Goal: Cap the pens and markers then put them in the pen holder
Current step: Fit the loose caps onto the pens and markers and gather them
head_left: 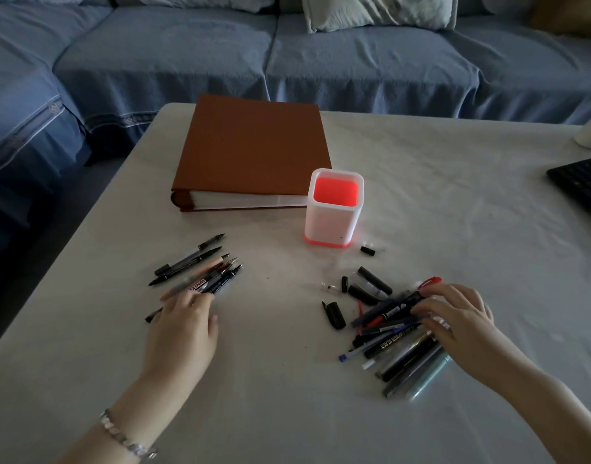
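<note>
A white-clothed table (421, 195) before a blue sofa (287, 55). From the head camera I see my left hand (182, 324) lying flat, fingers loose, on uncapped pens (200, 267); my right hand (455, 316) spread over a second pile (398, 339), gripping nothing. Loose caps (367, 286) lie between. The empty pen holder (332, 226) stands beside a brown album (254, 145).

One marker (200, 285) in the left group of uncapped pens bears a red label with white capitals, upside down from this view, that read as "WHITE", cut off at the label's edge. A black pen (393, 342) in the right pile carries a line of white capital lettering along its barrel, too small and blurred to read.
</note>
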A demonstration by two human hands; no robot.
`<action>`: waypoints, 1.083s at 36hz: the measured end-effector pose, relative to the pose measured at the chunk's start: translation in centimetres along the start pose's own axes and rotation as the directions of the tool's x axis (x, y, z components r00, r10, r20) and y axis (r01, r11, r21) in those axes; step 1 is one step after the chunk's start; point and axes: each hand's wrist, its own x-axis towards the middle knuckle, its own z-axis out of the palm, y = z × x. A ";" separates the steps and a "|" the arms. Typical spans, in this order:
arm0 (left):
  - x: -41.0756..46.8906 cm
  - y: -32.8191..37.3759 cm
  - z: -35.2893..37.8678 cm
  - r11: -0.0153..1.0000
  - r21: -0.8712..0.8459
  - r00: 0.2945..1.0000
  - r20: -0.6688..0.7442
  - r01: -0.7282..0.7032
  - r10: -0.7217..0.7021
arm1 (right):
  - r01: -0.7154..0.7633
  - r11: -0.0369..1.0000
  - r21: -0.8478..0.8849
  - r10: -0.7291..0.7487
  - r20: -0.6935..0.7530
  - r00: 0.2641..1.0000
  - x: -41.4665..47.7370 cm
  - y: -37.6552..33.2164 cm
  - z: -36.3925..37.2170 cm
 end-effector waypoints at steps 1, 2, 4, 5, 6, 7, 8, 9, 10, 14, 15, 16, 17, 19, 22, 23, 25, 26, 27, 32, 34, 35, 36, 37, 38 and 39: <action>0.1 0.0 0.2 1.000 0.004 1.000 -0.001 -0.006 0.006 | 0.008 1.000 -0.009 -0.008 -0.002 1.000 0.0 -0.1 0.0; 0.2 0.2 0.1 1.000 0.009 1.000 0.008 -0.010 0.010 | 0.019 1.000 -0.018 -0.019 -0.004 1.000 0.0 -0.1 0.0; 0.5 0.6 0.0 1.000 0.013 0.999 0.031 -0.019 0.018 | 0.028 0.999 -0.028 -0.028 0.010 1.000 0.3 -0.4 -0.1; 0.6 0.7 0.1 1.000 0.010 0.999 0.035 -0.020 0.020 | 0.025 0.999 -0.026 -0.025 0.022 0.999 0.5 -0.5 -0.2; 0.7 0.8 0.1 1.000 -0.002 0.999 0.045 -0.014 0.014 | 0.020 1.000 -0.020 -0.020 0.030 0.999 0.7 -0.7 -0.3; 0.8 0.9 0.1 1.000 -0.025 0.998 0.054 -0.011 0.012 | 0.013 1.000 -0.011 -0.013 0.035 0.999 1.0 -1.1 -0.3; 0.8 1.1 0.1 0.998 -0.059 0.998 0.068 -0.003 0.007 | 0.009 1.000 0.003 -0.009 0.035 0.999 1.4 -1.5 -0.4; 0.9 1.1 0.2 0.995 -0.099 0.998 0.069 0.008 -0.001 | 0.008 1.000 0.018 -0.009 0.029 1.000 1.8 -2.0 -0.5; 0.9 1.3 0.2 0.991 -0.130 0.997 0.071 0.025 -0.015 | 0.008 0.999 0.034 -0.008 0.019 1.000 2.3 -2.5 -0.5; 0.5 2.6 -0.6 0.970 -0.237 0.997 0.076 0.046 -0.029 | -0.005 0.998 0.059 0.002 0.052 0.999 4.7 -4.8 -0.1; 0.4 3.0 -0.8 0.959 -0.280 0.998 0.062 0.039 -0.023 | -0.008 0.999 0.047 0.004 0.083 0.997 5.3 -5.4 0.3; 0.2 3.4 -1.1 0.945 -0.324 0.999 0.046 0.030 -0.016 | -0.014 0.999 0.030 0.011 0.112 0.994 5.9 -5.9 0.7; 0.0 3.6 -1.2 0.931 -0.365 1.000 0.029 0.020 -0.010 | -0.028 1.000 0.013 0.026 0.133 0.991 6.4 -6.3 1.1; -0.3 3.9 -1.6 0.913 -0.407 1.000 0.010 0.001 0.004 | -0.080 0.996 -0.028 0.084 0.159 0.984 7.1 -7.3 1.9; -0.7 4.1 -1.9 0.889 -0.455 0.999 -0.017 -0.048 0.045 | -0.163 0.977 -0.136 0.188 0.199 0.962 8.0 -8.3 2.9; -0.8 4.2 -2.1 0.881 -0.469 0.998 -0.028 -0.063 0.057 | -0.181 0.969 -0.171 0.215 0.207 0.954 8.1 -8.5 3.2; -1.1 4.5 -2.6 0.863 -0.498 0.997 -0.037 -0.079 0.069 | -0.215 0.957 -0.194 0.253 0.196 0.948 8.4 -8.8 3.8; -1.2 4.7 -2.8 0.852 -0.517 0.997 -0.039 -0.083 0.074 | -0.230 0.955 -0.187 0.263 0.182 0.947 8.4 -8.8 4.0; -1.4 4.9 -3.0 0.841 -0.534 0.996 -0.042 -0.087 0.076 | -0.240 0.955 -0.176 0.270 0.169 0.948 8.4 -8.8 4.2; -1.6 5.5 -3.7 0.786 -0.598 0.988 -0.095 -0.157 0.124 | -0.277 0.954 0.115 0.261 0.135 0.956 7.9 -8.4 3.7; -1.6 5.8 -4.0 0.764 -0.620 0.984 -0.093 -0.178 0.153 | -0.274 0.897 0.346 0.239 0.141 0.961 7.3 -8.6 2.2; -1.6 5.9 -4.2 0.753 -0.630 0.981 -0.093 -0.191 0.170 | -0.252 0.859 0.446 0.206 0.150 0.967 6.9 -8.8 1.4; -1.5 6.0 -4.3 0.743 -0.638 0.978 -0.093 -0.201 0.185 | -0.225 0.818 0.529 0.165 0.158 0.974 6.5 -8.9 0.4; -1.5 6.1 -4.4 0.732 -0.647 0.975 -0.092 -0.212 0.201 | -0.201 0.784 0.587 0.129 0.164 0.978 6.1 -9.0 -0.5; -1.5 6.3 -4.5 0.721 -0.657 0.972 -0.089 -0.221 0.217 | -0.180 0.767 0.616 0.099 0.164 0.982 5.7 -9.1 -1.4; -1.5 6.4 -4.6 0.706 -0.670 0.969 -0.085 -0.229 0.233 | -0.162 0.764 0.624 0.078 0.159 0.984 5.3 -9.0 -2.2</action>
